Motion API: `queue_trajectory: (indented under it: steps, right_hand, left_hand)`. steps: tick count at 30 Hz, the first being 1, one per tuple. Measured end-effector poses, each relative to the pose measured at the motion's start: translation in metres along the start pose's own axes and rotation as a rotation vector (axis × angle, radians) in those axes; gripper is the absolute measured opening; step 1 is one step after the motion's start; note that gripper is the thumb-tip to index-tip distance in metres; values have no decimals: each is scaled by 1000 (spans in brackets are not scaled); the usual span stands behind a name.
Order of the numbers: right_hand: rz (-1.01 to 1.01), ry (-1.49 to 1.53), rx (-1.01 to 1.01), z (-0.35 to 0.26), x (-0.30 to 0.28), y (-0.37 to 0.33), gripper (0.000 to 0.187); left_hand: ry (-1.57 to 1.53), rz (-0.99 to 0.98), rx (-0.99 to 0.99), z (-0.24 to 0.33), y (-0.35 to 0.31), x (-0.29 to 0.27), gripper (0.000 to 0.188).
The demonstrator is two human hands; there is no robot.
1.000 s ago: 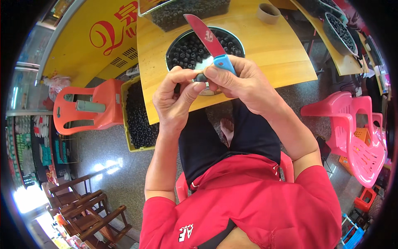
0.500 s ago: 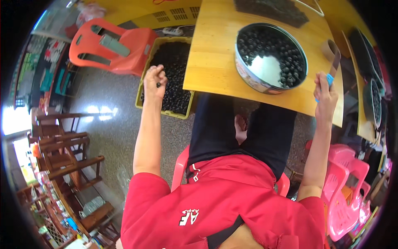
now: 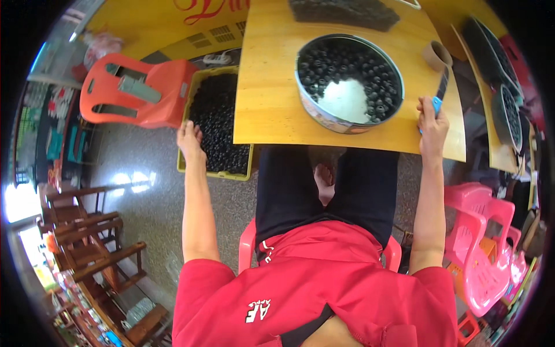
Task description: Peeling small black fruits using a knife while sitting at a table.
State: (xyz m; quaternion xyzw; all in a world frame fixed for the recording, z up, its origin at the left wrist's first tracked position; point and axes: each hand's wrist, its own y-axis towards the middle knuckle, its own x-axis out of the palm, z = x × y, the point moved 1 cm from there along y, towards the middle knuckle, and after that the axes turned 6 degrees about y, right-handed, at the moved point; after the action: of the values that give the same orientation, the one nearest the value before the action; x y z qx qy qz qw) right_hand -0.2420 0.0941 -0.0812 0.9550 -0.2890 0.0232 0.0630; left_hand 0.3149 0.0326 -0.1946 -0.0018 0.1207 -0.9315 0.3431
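My left hand (image 3: 191, 139) hovers over the left rim of a yellow crate (image 3: 247, 168), its fingers loosely bent and slightly apart, with nothing visible in them. Small dark, round pieces (image 3: 217, 110) fill the crate. In my right hand (image 3: 432, 124), above the table's right side, is a knife (image 3: 441, 89) with a blue handle, its blade pointing up and away. A large round tin (image 3: 350, 128) stands on the table between my hands. Similar black, round pieces (image 3: 378, 69) lie in it around a bare, shiny patch of its bottom.
The tin stands near the front edge of the wooden table (image 3: 266, 110). A brown ring-shaped roll (image 3: 437, 56) lies beyond the knife. An orange chair (image 3: 167, 87) adjoins the crate. Pink chairs (image 3: 477, 248) stand at right, wooden chairs (image 3: 87, 225) at left.
My left hand has loosened, and the dark piece seen in it is gone from view. It has shifted toward the crate's left rim. The knife stays in my right hand; the view has shifted.
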Motion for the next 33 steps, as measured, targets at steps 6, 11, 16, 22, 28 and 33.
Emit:
queue_trajectory:
  steps: [6,11,16,22,28,33]
  right_hand:
    - [12,6,-16,-5,0,-4,19]
    - [-31,-46,-101,1,-1,-3,19]
    - [-80,-74,-149,-2,2,-5,19]
    - [-97,-122,-145,-7,-1,-6,23]
    - [-65,-51,-154,-8,-2,-6,21]
    - [-196,-14,-146,-46,20,-36,19]
  left_hand:
    - [151,-771,704,179,-150,101,22]
    - [792,-1153,1358,217,-207,181,16]
    - [1500,-857,1581,196,-199,238,11]
    - [1511,-944,1571,182,-193,247,14]
    - [689,-1346,683,189,-204,230,25]
    - [171,-1419,417,186,-229,202,30]
